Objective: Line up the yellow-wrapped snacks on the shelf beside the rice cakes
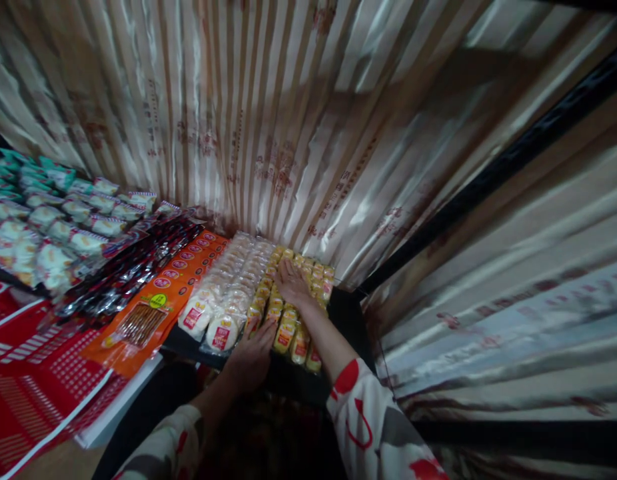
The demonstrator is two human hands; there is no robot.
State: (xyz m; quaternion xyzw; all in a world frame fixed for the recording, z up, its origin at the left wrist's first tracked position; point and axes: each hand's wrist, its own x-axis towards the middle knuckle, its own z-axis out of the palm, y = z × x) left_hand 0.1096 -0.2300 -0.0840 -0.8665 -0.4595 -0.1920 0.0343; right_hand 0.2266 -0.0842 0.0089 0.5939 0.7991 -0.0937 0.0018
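Rows of small yellow snack packets [285, 329] stand on a dark shelf in the middle of the head view. My right hand [292, 283] lies flat on top of these packets, fingers stretched toward the curtain. At the front left corner of the rows, my left hand [253, 357] rests with its fingers extended against the nearest packets. Neither hand is wrapped around a packet. Just left of the yellow rows sit clear-wrapped round white cakes [222, 331] with red labels. Beside those lies an orange snack bag [153, 303] with brown sticks showing through its window.
Dark shiny packets [133, 267] and white-and-green wrapped snacks [53, 213] fill the left side. A red plastic basket [43, 373] stands at lower left. Behind the goods hangs a pleated, printed curtain [248, 120]. A black pole [463, 193] slants across the right.
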